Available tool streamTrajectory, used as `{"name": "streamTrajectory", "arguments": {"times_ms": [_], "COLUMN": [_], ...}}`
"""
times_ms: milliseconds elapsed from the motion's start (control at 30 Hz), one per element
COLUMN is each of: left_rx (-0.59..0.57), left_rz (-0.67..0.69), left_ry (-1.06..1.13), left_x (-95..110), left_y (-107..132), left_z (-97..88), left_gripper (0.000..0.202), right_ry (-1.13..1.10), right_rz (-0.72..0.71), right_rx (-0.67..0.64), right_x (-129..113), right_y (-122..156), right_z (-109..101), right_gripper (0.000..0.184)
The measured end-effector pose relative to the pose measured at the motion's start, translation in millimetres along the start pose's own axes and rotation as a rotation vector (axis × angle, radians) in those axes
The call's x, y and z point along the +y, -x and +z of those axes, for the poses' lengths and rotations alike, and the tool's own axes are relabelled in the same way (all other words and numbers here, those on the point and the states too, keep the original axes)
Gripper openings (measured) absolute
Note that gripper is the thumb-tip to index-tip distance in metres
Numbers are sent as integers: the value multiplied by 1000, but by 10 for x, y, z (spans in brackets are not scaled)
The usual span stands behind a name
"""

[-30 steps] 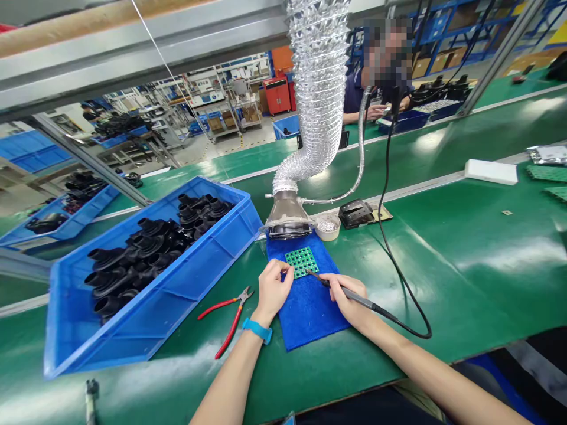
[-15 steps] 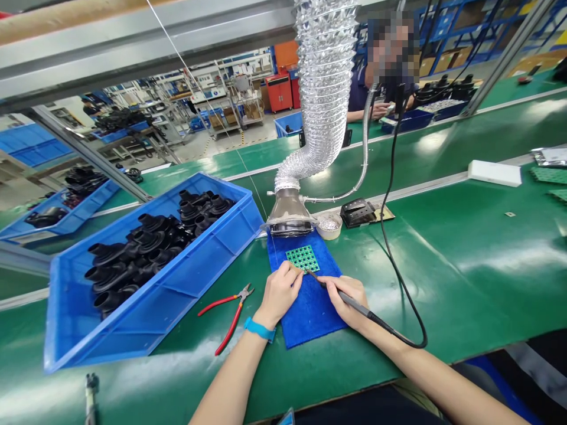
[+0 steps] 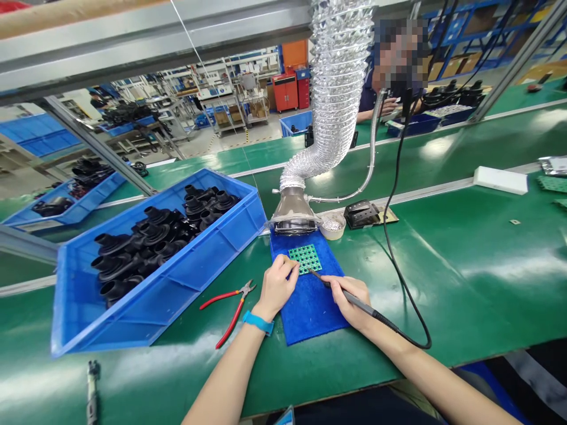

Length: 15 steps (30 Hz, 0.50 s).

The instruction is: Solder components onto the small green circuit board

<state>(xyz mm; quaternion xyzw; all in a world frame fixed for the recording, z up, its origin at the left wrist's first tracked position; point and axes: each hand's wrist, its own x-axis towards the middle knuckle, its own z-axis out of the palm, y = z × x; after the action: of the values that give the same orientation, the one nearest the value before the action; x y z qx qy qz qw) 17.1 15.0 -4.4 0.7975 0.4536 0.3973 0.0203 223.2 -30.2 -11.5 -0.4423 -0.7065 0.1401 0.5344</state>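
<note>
Well, I see the left hand [image 3: 277, 287] curled onto the green circuit board [image 3: 305, 258], which lies at its one o'clock; the right hand [image 3: 349, 300] grips a soldering iron [image 3: 358, 305], its tip too fine to tell whether it touches.

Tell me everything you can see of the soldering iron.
The soldering iron is a slim pen-style tool with a dark grip, a thin metal tip and a black cable. It is held like a pen in the right hand, angled down with the tip at the lower edge of the green circuit board; whether they touch is unclear. The cable loops off right across the bench.
</note>
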Motion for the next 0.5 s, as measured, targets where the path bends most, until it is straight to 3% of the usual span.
{"name": "streamTrajectory", "arguments": {"times_ms": [500], "left_rx": [76], "left_rz": [62], "left_ry": [-57], "left_x": [15], "left_y": [-14], "left_z": [-57], "left_gripper": [17], "right_ry": [-8], "right_rz": [2], "right_rx": [40], "right_x": [-42], "right_y": [28], "right_z": [-61], "right_gripper": [29]}}
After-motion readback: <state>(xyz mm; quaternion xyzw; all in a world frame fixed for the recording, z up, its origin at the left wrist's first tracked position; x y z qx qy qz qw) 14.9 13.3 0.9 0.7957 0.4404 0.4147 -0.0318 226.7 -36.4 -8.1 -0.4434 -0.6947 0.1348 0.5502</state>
